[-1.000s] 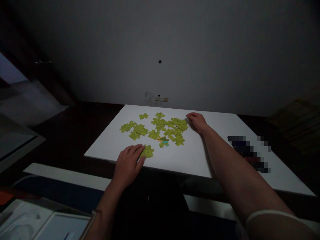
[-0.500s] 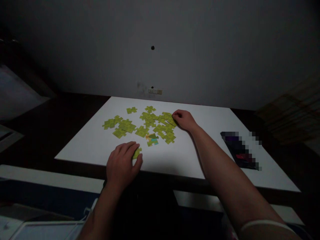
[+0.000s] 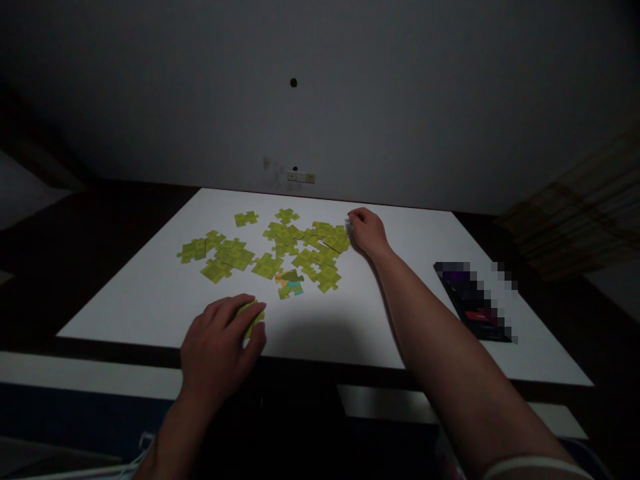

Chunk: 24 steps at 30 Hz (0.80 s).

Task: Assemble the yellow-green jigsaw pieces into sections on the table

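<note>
Left hand (image 3: 219, 353) has drawn a green puzzle piece (image 3: 253, 319) back from the pile (image 3: 300, 250), fingers and thumb clamped on it, near the table (image 3: 150, 313) edge. Right hand (image 3: 367, 233), fingers together, rests just beside the pile, holding nothing visible.

Jigsaw pieces (image 3: 285, 235) on a flat board (image 3: 145, 300)

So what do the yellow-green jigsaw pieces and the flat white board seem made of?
The yellow-green jigsaw pieces look like thin printed card, matte, with flat edges. The white board looks like smooth painted or laminated panel, though the dim light leaves that open.
</note>
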Available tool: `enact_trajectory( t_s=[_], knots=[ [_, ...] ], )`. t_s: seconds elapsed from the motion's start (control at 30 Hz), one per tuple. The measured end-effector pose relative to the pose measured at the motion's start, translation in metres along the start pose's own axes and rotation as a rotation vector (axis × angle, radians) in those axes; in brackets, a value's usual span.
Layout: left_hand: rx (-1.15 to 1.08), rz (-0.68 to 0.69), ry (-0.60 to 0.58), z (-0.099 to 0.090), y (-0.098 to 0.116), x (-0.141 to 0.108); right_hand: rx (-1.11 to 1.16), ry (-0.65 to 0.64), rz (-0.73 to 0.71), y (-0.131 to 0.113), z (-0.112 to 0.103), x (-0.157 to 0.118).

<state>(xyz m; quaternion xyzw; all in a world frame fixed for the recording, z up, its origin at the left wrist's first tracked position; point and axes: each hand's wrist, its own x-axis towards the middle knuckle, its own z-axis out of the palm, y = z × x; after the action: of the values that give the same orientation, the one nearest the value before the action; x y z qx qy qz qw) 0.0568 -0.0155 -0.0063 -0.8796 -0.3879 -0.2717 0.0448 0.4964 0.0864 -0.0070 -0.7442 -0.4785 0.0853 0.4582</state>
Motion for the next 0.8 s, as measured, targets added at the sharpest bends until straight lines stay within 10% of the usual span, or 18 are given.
enact_trajectory(
  t_s=[0.33, 0.8],
  knots=[
    [-0.047, -0.071, 0.001, 0.004, 0.001, 0.000, -0.151, -0.323, -0.271, -0.010, -0.002, -0.011],
    [-0.056, -0.059, 0.006, 0.005, 0.003, -0.001, 0.012, 0.115, 0.079, 0.014, -0.021, 0.008]
  ],
)
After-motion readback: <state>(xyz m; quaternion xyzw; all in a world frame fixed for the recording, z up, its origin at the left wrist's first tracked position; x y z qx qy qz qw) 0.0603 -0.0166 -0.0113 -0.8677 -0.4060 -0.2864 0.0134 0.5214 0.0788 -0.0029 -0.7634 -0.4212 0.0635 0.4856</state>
